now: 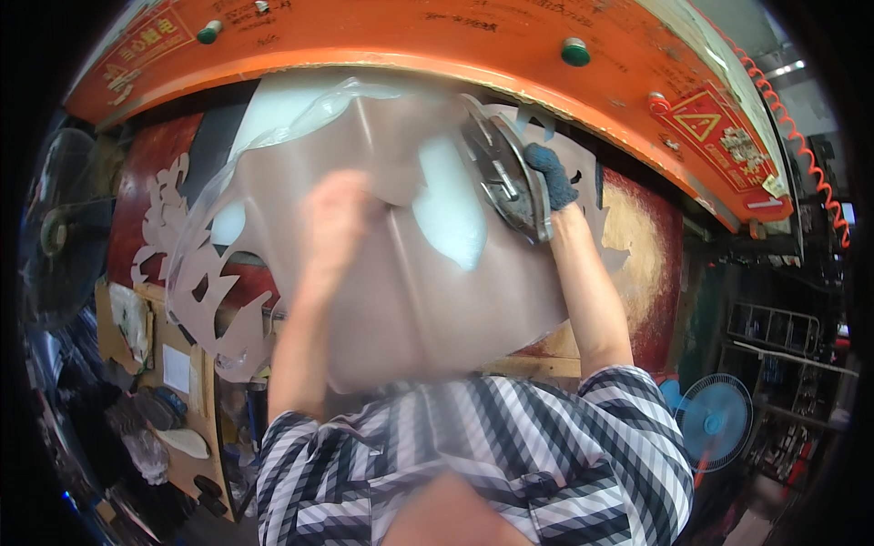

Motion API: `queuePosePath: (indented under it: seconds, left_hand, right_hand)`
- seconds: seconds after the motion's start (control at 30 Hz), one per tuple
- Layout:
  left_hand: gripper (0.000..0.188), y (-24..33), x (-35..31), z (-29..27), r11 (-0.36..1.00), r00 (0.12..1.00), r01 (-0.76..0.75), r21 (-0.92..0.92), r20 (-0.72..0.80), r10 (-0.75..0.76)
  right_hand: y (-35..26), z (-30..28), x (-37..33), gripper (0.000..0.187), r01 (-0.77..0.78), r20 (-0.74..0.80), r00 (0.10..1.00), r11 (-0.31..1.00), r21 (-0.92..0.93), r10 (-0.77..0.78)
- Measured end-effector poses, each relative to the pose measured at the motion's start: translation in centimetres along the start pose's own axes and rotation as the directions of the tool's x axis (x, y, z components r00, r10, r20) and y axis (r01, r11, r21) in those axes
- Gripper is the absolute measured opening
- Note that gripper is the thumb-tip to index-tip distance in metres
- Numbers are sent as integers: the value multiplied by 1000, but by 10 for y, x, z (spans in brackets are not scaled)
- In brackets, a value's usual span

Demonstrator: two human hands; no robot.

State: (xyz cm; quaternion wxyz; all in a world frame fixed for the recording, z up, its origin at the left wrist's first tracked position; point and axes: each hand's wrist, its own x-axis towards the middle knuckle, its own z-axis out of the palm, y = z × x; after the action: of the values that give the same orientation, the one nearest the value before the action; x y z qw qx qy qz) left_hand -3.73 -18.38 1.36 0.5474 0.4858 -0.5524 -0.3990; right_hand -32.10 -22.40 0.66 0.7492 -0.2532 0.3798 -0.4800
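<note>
A large grey-brown sheet of smooth, flexible material is spread in front of me, with a long shoe-upper-like hole through which a pale surface shows. My left hand is bare and smeared by motion above the sheet's left half. Close to its fingers is a blurred grey-brown piece; whether the fingers grip it, I cannot tell. On the right, my right hand, in a dark blue-grey knit glove, is closed on the outer edge of a metal cutting die, which is tilted up beside the hole.
An orange machine beam with green buttons and a red button spans the far side. Cut-out scrap hangs at left over a red board. A blue fan stands at lower right, shelving beyond it.
</note>
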Motion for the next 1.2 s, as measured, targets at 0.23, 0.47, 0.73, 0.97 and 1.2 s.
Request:
queuePosePath:
  seconds: [0.23, 0.47, 0.73, 0.97, 1.2]
  left_hand:
    - [27, -18, -17, -129, 887, 882, 251, -388, -287, -375]
    - [21, 16, -37, -241, 931, 830, 180, -318, -459, -317]
    - [27, 18, 79, -379, 902, 920, -134, -410, -390, -41]
    - [27, -140, 70, -394, 834, 670, 498, -237, -505, -544]
    - [32, -171, 46, -381, 868, 823, 492, 71, -364, -437]
  right_hand:
    - [4, 0, 6, 83, -11, 175, 984, 991, -135, 35]
    - [0, 40, -4, 88, 51, -107, 992, 983, -176, -71]
    - [79, 70, 8, 75, -46, 96, 901, -314, -948, -423]
    - [87, 61, 13, 83, -150, 36, 902, -390, -908, -431]
    - [64, 55, 17, 100, -116, 8, 974, -533, -838, -225]
